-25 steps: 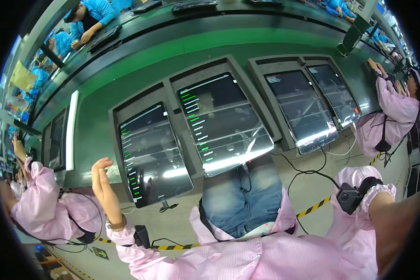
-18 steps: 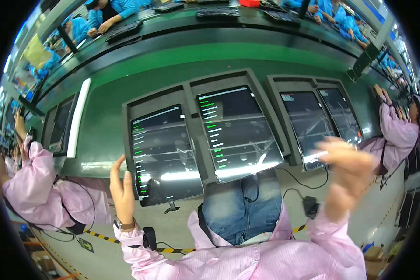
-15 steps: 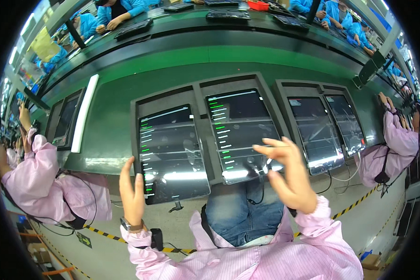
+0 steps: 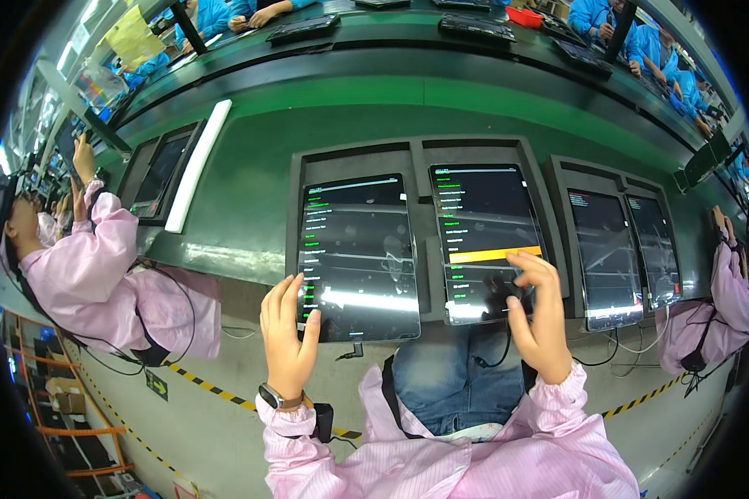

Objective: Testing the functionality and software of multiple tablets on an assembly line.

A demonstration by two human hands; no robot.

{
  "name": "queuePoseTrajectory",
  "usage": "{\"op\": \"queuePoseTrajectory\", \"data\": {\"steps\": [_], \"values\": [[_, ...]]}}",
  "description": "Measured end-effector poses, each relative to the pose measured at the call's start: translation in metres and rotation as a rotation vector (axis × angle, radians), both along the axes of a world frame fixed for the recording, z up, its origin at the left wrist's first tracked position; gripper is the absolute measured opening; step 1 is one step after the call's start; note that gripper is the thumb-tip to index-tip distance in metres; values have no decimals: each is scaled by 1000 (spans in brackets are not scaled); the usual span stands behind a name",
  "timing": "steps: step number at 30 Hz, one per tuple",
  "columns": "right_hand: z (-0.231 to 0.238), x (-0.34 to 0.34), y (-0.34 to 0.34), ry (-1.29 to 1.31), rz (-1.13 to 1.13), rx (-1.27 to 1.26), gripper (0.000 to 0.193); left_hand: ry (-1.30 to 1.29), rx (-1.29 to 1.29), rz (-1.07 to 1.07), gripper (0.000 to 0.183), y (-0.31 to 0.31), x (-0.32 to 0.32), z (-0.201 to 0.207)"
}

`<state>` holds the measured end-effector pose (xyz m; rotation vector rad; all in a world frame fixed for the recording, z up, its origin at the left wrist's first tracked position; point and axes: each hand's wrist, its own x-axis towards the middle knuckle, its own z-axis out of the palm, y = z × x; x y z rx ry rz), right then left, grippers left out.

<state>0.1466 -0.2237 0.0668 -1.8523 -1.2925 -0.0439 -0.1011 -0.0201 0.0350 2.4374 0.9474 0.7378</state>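
Observation:
Two tablets lie side by side in a dark grey two-bay tray (image 4: 354, 155), each showing a dark screen with green and white list rows. My left hand (image 4: 289, 337) rests at the lower left edge of the left tablet (image 4: 362, 258). Its fingers are spread and hold nothing, with the thumb over the screen's edge. A fingertip of my right hand (image 4: 543, 320) meets the right tablet (image 4: 483, 208) at the end of an orange highlighted row. The other fingers of that hand are bent and apart, gripping nothing. A black cable (image 4: 503, 345) hangs from this tablet's lower edge.
Right of my tray, another tray (image 4: 567, 175) holds two tablets with cables. A white bar (image 4: 200, 166) lies left on the green bench, beside a further tray with a device (image 4: 160, 179). People in pink sit on both sides; people in blue work across a raised shelf.
The whole scene has shifted right in view. My right hand has come down onto the right tablet, where an orange row now shows. My left hand has slid lower along the left tablet's edge.

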Motion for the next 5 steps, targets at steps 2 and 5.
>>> {"op": "queuePoseTrajectory", "data": {"steps": [2,5], "values": [[-9,-3,-23,90,-24,-3,22,31,-12,22,44,1,-1,1],[-39,-6,-63,312,-2,-8,16,28,-63,26,43,4,1,0]]}}
